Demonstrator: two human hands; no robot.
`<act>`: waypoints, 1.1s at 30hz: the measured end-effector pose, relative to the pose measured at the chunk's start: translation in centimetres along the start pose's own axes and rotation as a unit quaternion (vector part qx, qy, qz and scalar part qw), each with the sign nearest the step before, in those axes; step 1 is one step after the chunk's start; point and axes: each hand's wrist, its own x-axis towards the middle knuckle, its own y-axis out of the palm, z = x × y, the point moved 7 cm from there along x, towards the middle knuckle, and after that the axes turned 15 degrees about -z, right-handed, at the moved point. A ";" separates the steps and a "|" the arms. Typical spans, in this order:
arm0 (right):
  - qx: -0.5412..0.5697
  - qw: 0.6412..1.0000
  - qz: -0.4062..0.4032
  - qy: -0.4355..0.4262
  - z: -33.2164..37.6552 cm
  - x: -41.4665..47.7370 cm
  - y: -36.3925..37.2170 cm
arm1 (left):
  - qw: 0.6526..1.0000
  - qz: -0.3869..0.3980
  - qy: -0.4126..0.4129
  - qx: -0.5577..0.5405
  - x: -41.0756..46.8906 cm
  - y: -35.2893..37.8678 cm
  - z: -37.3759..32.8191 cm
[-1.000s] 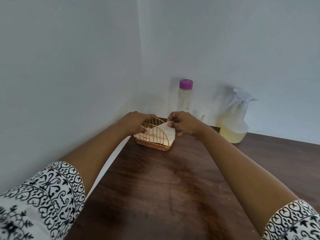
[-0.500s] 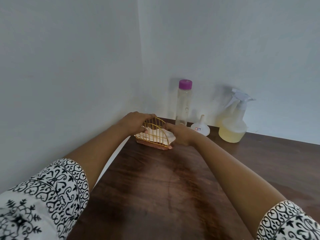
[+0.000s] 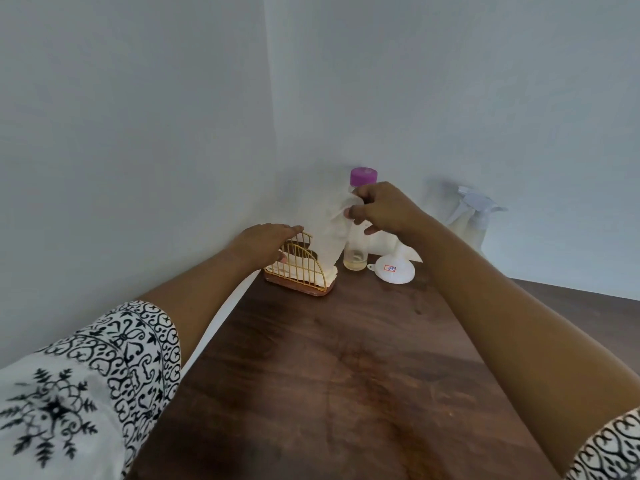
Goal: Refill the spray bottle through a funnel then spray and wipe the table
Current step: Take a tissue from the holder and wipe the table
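My right hand point(image 3: 382, 209) pinches a white napkin point(image 3: 329, 233) and holds it up above the gold wire napkin holder point(image 3: 301, 268), its lower end still down in the holder. My left hand point(image 3: 265, 244) rests on the holder's top and steadies it. Behind the napkin stands a clear bottle with a purple cap point(image 3: 360, 233), a little yellowish liquid at its bottom. A white funnel point(image 3: 394, 268) lies mouth-down beside it. The spray bottle point(image 3: 474, 216) stands at the wall, partly behind my right forearm.
The dark wooden table point(image 3: 346, 375) fills the corner between two white walls. Its left edge runs close to the left wall. All objects stand in the far corner.
My right hand has risen from the holder, pulling a napkin upward out of it. The left hand stays on the holder.
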 end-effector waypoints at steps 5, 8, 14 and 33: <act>0.094 0.992 -0.021 0.081 -1.1 0.3 -1.6 | 1.000 -0.001 -0.010 0.021 2.7 1.0 0.8; 0.138 0.981 -0.018 0.136 -2.8 0.3 -1.7 | 0.999 -0.005 -0.016 0.030 3.9 1.5 1.1; 0.211 0.952 -0.007 0.221 -5.4 -0.6 -1.9 | 0.999 -0.005 -0.012 0.038 5.3 2.0 1.2; 0.150 0.954 -0.141 0.216 0.3 -19.9 -9.8 | 0.561 0.082 -0.222 -0.793 -16.6 -7.3 -21.4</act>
